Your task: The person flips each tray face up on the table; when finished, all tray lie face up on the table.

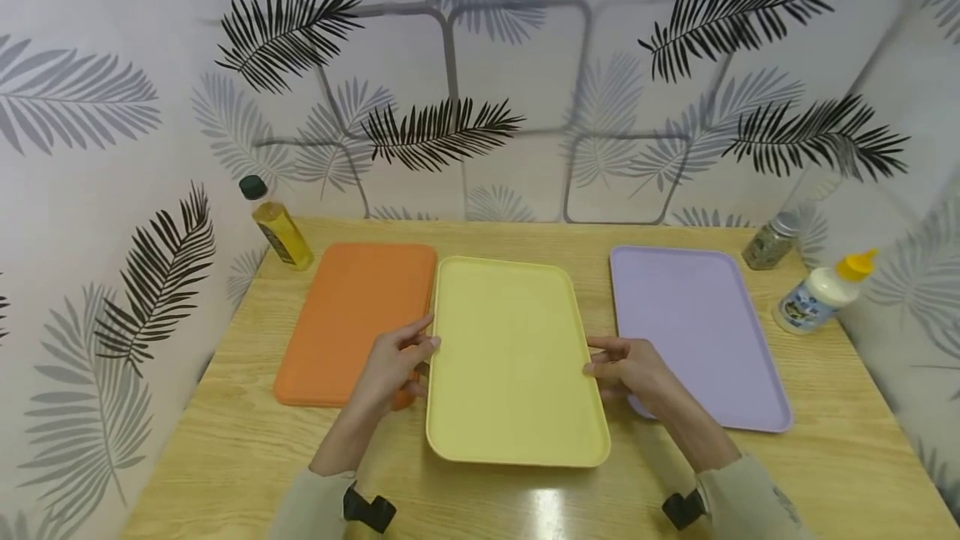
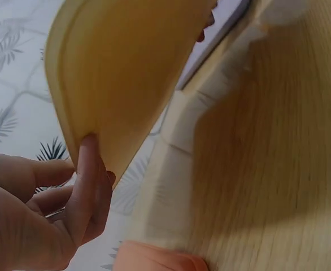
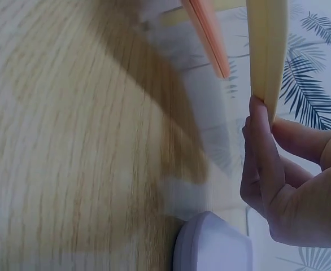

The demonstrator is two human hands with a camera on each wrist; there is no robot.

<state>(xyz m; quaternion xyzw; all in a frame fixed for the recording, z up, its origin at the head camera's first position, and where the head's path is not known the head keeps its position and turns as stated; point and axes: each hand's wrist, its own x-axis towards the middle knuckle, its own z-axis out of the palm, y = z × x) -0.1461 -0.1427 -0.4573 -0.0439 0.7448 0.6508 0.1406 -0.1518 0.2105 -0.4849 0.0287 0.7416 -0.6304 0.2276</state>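
A yellow tray (image 1: 517, 357) is held above the table between both hands. My left hand (image 1: 393, 365) grips its left long edge, thumb on the rim and fingers beneath. On the opposite edge, my right hand (image 1: 633, 369) pinches the rim in the same way. Both wrist views show the tray raised off the wood, its underside (image 2: 120, 79) facing the left wrist camera. To the left lies an orange tray (image 1: 360, 315), partly behind my left hand. A purple tray (image 1: 693, 332) lies to the right, its near left corner partly covered by my right hand.
At the back left stands a bottle of yellow liquid (image 1: 281, 232) with a dark green cap. On the right are a small glass jar (image 1: 768, 244) and a white bottle (image 1: 813, 298) with a yellow nozzle. A leaf-patterned wall (image 1: 525, 173) borders the wooden table (image 1: 225, 440).
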